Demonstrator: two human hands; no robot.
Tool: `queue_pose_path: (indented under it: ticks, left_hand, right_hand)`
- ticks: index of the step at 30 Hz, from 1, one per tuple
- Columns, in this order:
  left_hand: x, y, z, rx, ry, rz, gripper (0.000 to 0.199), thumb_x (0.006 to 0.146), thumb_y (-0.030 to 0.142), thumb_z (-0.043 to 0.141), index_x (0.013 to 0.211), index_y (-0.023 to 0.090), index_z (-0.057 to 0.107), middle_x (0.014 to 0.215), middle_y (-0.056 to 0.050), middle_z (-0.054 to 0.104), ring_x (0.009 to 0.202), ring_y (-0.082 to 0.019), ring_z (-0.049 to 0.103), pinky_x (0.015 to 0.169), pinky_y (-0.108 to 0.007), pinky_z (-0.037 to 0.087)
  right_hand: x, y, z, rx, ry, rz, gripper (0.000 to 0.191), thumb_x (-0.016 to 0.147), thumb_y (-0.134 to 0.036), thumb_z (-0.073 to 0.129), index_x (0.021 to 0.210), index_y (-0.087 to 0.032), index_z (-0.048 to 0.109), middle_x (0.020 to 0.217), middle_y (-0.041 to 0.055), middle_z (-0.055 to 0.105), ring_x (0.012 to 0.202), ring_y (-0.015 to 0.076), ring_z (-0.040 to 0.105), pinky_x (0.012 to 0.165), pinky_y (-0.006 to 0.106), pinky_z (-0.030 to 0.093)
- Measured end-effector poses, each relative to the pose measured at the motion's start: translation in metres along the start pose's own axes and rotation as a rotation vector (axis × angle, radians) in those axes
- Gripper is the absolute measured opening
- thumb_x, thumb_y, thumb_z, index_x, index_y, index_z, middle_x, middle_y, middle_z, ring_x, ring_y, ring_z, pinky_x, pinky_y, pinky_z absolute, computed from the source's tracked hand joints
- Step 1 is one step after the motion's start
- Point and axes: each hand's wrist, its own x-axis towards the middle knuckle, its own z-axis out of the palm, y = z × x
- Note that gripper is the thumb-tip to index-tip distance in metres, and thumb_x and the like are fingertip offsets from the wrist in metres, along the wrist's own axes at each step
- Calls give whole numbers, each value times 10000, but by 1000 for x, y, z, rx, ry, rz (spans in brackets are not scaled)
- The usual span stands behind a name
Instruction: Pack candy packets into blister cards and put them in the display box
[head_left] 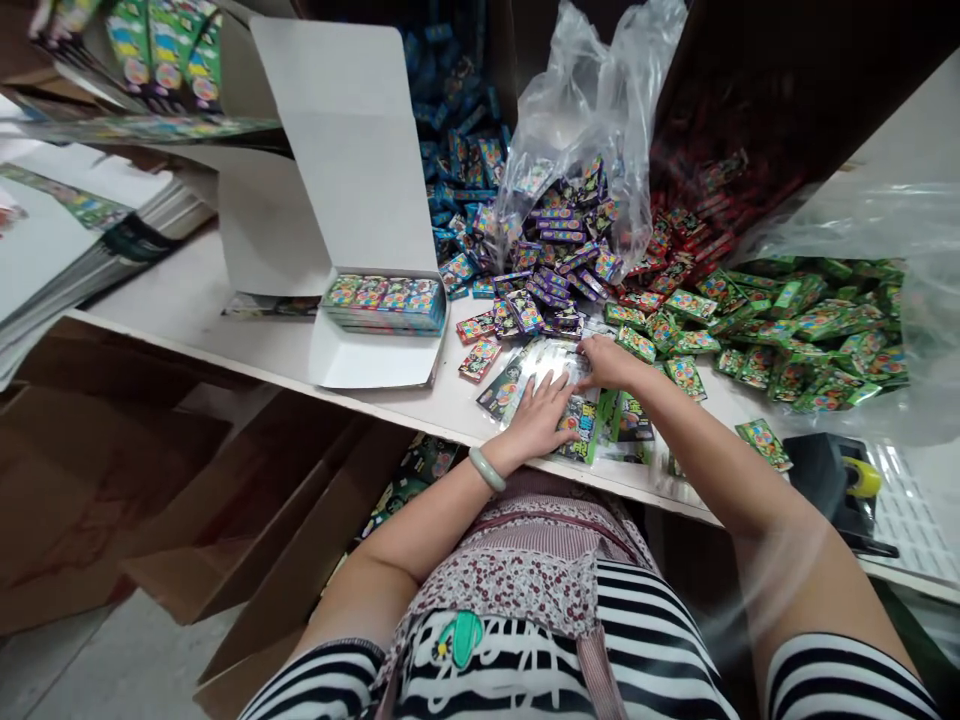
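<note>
My left hand (536, 415) lies with its fingers spread on a stack of clear plastic packets (551, 357) near the table's front edge. Just to its right, my right hand (606, 362) has its fingers curled together at the edge of the same packets, in what looks like a pinch. Printed green and black packets (581, 428) stick out beneath my hands. Small purple boxes (525, 310) lie loose beyond my fingers, and a red box (480, 360) rests to the left of the stack.
An open white carton (379, 372) holding rows of small boxes stands at left. Blue boxes (457, 160), a clear plastic bag (630, 120) and green boxes (825, 325) lie behind and to the right. A black tape dispenser (829, 480) sits at far right. Cardboard boxes (247, 510) stand below the table.
</note>
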Motion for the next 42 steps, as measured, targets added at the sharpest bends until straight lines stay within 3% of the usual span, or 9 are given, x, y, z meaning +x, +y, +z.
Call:
queue_pose_path:
  ticks: [5,12,20,27,30,33,36,39,42]
  left_hand:
    - [-4,-2,0,6,91,-159,1041,734,478,794,1542,117,246,1658,-235,116,1556,-396,3,1248,-603,57]
    - [-7,-6,1,-30,54,-151,1028,719,470,794,1541,165,258,1658,-223,140,1556,-399,26,1229,-640,63]
    - [-8,-2,-4,-38,12,-155,1019,716,396,806,1549,180,261,1662,-206,141,1559,-385,26,1226,-646,51]
    - [-9,-2,-5,-75,23,-158,1061,696,361,824,1560,208,229,1668,-186,133,1562,-375,14,1230,-637,48]
    - [-11,-1,-3,-128,75,-171,1091,664,318,848,1555,168,237,1662,-206,141,1559,-386,33,1241,-619,53]
    - [-11,-2,-3,-295,297,-161,845,757,236,756,1488,93,356,1558,-245,376,1498,-366,293,1230,-554,225]
    - [-5,-3,-7,-651,463,-142,424,880,169,560,1298,97,543,1130,-163,700,1076,-258,677,969,-431,530]
    - [2,0,-21,-852,488,-125,184,874,164,566,1043,139,635,847,-54,710,775,-177,697,747,-313,573]
    - [-1,7,-43,-721,641,81,100,878,154,589,940,165,667,886,-36,719,827,-145,691,781,-271,556]
  right_hand:
    - [-11,-5,4,12,27,25,807,604,-454,901,1260,-111,579,1264,196,543,1232,347,529,1027,416,452]
    - [-13,-4,9,31,55,65,690,616,-491,883,1146,-136,619,1140,156,605,1151,324,566,974,425,474]
    - [-2,-13,8,45,38,107,775,573,-527,896,1159,-118,597,1186,191,614,1139,322,592,966,405,477]
    - [9,-12,-6,102,5,150,516,631,-458,870,984,-169,629,998,103,695,906,247,649,760,315,492]
    - [7,-14,-13,126,24,151,432,678,-396,845,977,-174,627,940,82,703,841,226,638,700,296,458]
    - [-2,-13,-26,161,59,139,366,725,-320,806,1018,-190,630,924,53,707,810,198,629,667,273,420]
    - [-20,-7,-42,205,87,107,231,760,-312,765,927,-207,646,839,11,691,746,166,604,629,259,383]
    - [-44,-1,-60,360,147,56,218,754,-361,750,720,-196,611,675,-17,627,653,146,553,583,261,350]
    - [-70,0,-74,729,30,-45,289,705,-468,766,732,-198,667,680,-7,659,672,163,585,616,278,426]
